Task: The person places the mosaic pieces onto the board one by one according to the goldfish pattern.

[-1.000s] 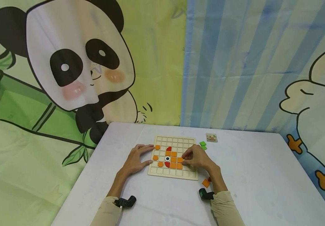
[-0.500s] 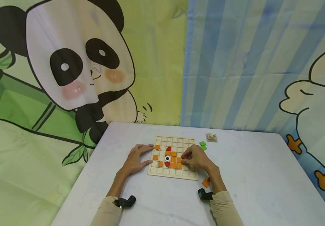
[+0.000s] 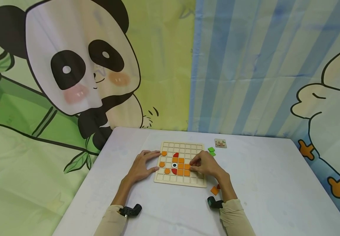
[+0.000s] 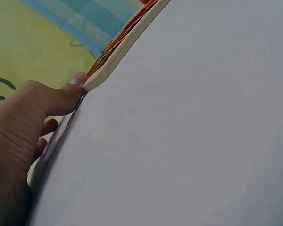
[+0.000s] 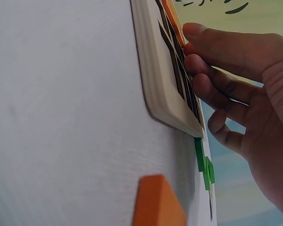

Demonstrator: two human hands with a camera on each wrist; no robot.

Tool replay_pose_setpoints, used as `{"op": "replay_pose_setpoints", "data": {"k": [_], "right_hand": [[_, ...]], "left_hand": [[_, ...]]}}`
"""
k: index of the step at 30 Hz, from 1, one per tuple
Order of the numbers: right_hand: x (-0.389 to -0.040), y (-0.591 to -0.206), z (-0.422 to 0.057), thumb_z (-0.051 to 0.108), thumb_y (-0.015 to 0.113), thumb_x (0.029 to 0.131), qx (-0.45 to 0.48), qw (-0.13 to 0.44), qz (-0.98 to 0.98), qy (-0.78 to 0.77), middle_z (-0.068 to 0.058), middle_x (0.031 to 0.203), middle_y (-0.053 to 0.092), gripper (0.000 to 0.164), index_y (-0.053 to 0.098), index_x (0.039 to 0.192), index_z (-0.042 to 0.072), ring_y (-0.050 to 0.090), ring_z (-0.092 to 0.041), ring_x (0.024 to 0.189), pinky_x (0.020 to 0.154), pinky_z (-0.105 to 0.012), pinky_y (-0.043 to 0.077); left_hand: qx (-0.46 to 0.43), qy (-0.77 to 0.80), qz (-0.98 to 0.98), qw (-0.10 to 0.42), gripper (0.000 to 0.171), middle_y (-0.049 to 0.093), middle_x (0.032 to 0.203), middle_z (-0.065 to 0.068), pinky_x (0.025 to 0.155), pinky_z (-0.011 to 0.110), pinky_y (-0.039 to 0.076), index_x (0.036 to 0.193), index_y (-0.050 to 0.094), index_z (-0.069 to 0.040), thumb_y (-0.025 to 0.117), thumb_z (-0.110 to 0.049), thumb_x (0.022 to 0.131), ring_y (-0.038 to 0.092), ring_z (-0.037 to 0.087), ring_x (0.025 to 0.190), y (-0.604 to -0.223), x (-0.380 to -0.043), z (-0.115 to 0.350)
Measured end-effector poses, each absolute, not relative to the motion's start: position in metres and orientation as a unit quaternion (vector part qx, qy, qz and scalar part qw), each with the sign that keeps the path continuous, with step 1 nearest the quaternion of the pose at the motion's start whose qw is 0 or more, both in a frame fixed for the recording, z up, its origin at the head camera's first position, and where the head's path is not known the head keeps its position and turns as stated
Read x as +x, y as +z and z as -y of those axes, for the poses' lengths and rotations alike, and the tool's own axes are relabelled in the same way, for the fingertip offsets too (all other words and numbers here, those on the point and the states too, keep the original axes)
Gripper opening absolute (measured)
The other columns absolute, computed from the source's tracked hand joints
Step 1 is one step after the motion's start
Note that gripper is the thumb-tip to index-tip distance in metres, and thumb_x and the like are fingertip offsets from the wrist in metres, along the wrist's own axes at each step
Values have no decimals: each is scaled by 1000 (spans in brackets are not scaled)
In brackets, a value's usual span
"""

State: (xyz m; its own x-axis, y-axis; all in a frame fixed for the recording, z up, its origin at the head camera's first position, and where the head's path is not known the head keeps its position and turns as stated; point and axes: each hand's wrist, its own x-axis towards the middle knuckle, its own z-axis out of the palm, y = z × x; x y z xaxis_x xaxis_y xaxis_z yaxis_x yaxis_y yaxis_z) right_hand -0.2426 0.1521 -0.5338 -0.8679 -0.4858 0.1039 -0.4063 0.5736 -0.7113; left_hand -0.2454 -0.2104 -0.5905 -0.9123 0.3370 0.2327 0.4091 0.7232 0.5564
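Note:
A pale wooden grid board [image 3: 165, 178] lies on the table in the head view. Orange square tiles [image 3: 180, 166], red quarter-round tiles [image 3: 174, 171], orange discs [image 3: 162, 164] and a white eye disc [image 3: 174, 165] sit in its cells. My left hand [image 3: 140, 167] rests at the board's left side, thumb and fingers spread along the edge; in the left wrist view the thumb [image 4: 66, 96] touches that edge. Over the right part of the board, my right hand [image 3: 206, 164] pinches an orange square tile [image 3: 187, 167] at the pattern's right end; its fingertips partly cover the tile.
Two green tiles [image 3: 211, 151] lie right of the board. Behind them is a small printed pattern card [image 3: 220, 143]. Nearer me, beside the right wrist, lie a loose orange square [image 3: 214, 190] and a partly hidden red tile [image 3: 218, 186]. Printed curtains stand behind the white table [image 3: 270, 183].
The right hand has shifted very slightly left with the orange square tile over the last second. The left hand stays at the board's edge, and the pattern looks the same.

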Motion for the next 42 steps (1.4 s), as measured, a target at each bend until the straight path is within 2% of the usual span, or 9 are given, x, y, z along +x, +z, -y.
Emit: {"op": "replay_pose_setpoints", "data": {"k": [12,22,28,38,42], "right_hand": [[-240,-531,-157,12,92,88,-252,48,-888,-381,1,85,81,10,87,96,7,67,-6,70,66,-24,58],[-227,-512,-180,14,96,82,-255,65,-898,-353,-2,87,81,19,86,95,5,69,-8,74,70,-25,58],[-220,-513,-195,13,96,82,-268,82,-891,-357,3,84,80,17,87,95,7,67,-6,73,70,-24,58],[-208,-512,-221,7,97,78,-243,106,-891,-369,-1,90,81,23,86,98,7,67,-15,79,71,-25,57],[-205,-513,-231,7,99,75,-246,113,-890,-367,0,90,82,24,87,96,9,68,-17,80,73,-29,59]], "left_hand": [[-202,-312,927,56,68,59,162,-12,119,59,41,154,64,-33,89,-37,91,52,26,144,-590,-245,210],[-207,-305,927,73,66,62,160,-10,115,58,43,153,66,-31,89,-37,91,53,25,141,-588,-243,209],[-207,-302,928,70,68,61,161,-10,116,59,43,153,65,-31,89,-37,90,53,26,142,-588,-244,210],[-197,-300,932,52,68,60,162,-11,117,58,42,155,63,-35,88,-38,92,52,25,143,-587,-244,210],[-194,-306,931,46,69,59,162,-12,119,58,41,155,63,-35,88,-38,91,51,25,144,-587,-244,210]]}}
